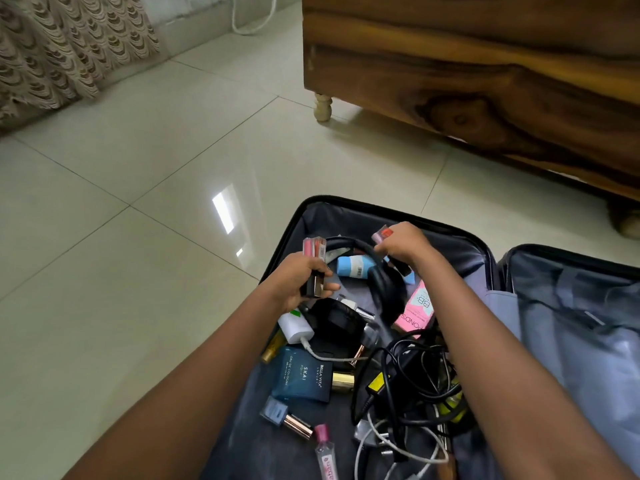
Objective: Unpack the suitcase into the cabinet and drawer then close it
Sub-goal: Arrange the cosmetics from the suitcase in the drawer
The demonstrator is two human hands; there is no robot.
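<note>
Suitcase [381,211] lies open on the tiled floor [138,202] at five o'clock, still well filled with headphones [381,282], cables [408,375] and a cologne box [301,374]. Most unpacking, and the closing, seems left. Left grip [298,282] is clamped on cosmetic tubes [313,249]; right grip [405,247] is pinching another tube [382,234]. Wooden furniture [467,81], perhaps the cabinet, stands at one o'clock, and a curtain [52,57] hangs at ten.

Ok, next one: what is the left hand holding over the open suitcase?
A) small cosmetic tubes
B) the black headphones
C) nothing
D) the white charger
A: the left hand grips a bunch of small cosmetic tubes, while the black headphones and the white charger lie in the suitcase below; the right hand pinches a reddish tube.
</note>
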